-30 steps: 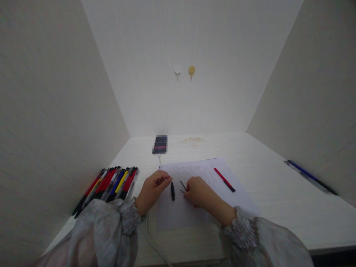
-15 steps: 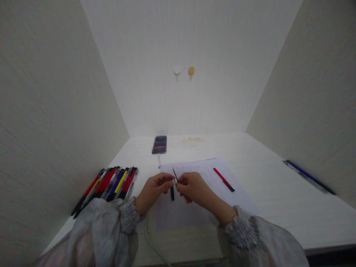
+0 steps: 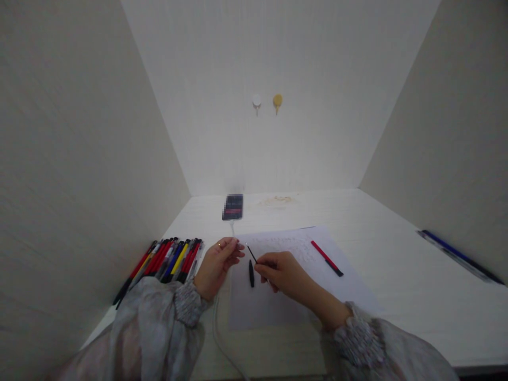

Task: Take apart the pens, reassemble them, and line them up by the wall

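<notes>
My right hand (image 3: 283, 272) pinches a thin black pen refill (image 3: 251, 253) whose tip points up and to the left. My left hand (image 3: 217, 264) hovers just left of that tip, its fingertips pressed together on something too small to make out. A short black pen part (image 3: 251, 273) lies on the white sheet of paper (image 3: 293, 280) between my hands. A red pen with a black end (image 3: 326, 257) lies further right on the sheet.
A row of several red, blue, yellow and black pens (image 3: 166, 260) lies at the left by the wall. A phone (image 3: 233, 207) with a white cable (image 3: 219, 338) sits behind the paper. Blue pens (image 3: 456, 255) lie along the right wall. Two hooks (image 3: 266, 101) hang on the back wall.
My right hand lifted the refill off the paper and met my left hand. The two hands have since drawn slightly apart, the refill staying in my right hand.
</notes>
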`<state>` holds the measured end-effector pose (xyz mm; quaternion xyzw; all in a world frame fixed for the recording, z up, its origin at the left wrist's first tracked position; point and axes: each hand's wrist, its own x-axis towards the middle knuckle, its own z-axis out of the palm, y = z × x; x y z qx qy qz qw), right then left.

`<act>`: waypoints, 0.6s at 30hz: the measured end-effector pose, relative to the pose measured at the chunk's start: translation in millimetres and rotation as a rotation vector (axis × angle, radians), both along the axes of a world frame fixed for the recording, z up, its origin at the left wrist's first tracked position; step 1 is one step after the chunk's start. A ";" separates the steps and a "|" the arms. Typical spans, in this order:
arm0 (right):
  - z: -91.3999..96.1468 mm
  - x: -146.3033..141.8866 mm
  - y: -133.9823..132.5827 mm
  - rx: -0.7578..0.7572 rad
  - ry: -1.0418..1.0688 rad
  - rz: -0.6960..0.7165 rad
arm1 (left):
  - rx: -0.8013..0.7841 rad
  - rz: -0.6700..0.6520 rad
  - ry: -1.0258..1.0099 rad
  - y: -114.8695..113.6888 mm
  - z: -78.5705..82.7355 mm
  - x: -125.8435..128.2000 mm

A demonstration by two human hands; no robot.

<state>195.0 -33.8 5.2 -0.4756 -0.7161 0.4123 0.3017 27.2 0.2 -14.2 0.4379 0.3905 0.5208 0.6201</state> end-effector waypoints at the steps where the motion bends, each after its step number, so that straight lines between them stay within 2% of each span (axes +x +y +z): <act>1: -1.3 -0.2 -0.5 0.008 -0.021 0.009 | -0.009 0.002 -0.013 0.4 -0.5 -0.5; 6: -2.7 -1.5 -1.8 0.065 -0.105 0.014 | -0.026 0.018 -0.022 -0.2 0.2 -0.5; 18: -2.1 -1.0 -1.3 0.076 -0.102 0.020 | -0.016 -0.019 -0.038 -2.2 1.9 0.5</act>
